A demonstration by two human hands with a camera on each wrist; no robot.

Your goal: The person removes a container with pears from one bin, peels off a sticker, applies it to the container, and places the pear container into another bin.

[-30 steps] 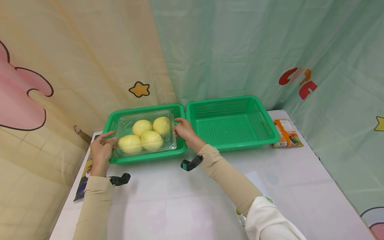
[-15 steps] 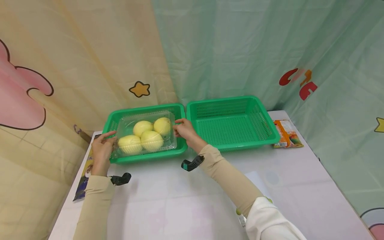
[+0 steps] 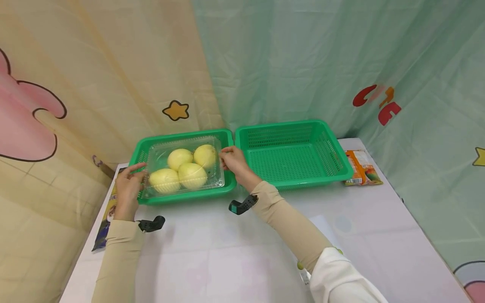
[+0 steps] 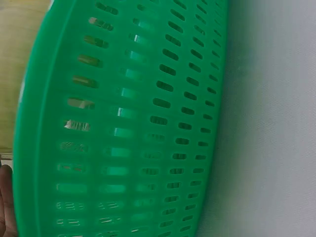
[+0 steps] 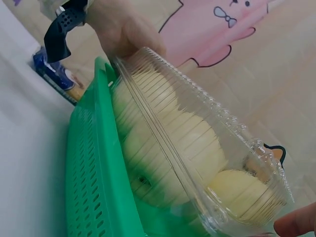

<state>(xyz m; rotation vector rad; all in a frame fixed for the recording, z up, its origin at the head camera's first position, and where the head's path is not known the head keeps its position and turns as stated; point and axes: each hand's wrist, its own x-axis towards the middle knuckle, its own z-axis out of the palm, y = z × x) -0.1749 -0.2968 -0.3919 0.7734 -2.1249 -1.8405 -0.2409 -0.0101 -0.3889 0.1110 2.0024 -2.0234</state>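
Observation:
A clear plastic clamshell box (image 3: 159, 153) holding several round pale yellow fruits (image 3: 192, 176) sits in the left green basket (image 3: 182, 200), its lid above the rim. My left hand (image 3: 128, 189) holds its left side. My right hand (image 3: 233, 162) pinches its right edge with thumb and fingers. The right wrist view shows the box (image 5: 173, 98) tilted across the frame, with the left hand (image 5: 126, 32) at its far end and a right fingertip (image 5: 298, 221) at the near corner. In the left wrist view the basket wall (image 4: 143, 103) hides most of the box.
A second green basket (image 3: 295, 184) stands right beside the first. An orange packet (image 3: 361, 168) lies at its right, and a purple and yellow packet (image 3: 102, 229) at the left table edge. Green round things (image 3: 300, 265) show partly under the right sleeve. A curtain (image 3: 265, 63) hangs behind.
The box has risen very slightly within the basket, together with my hands. My right fingers have closed in more at its right edge.

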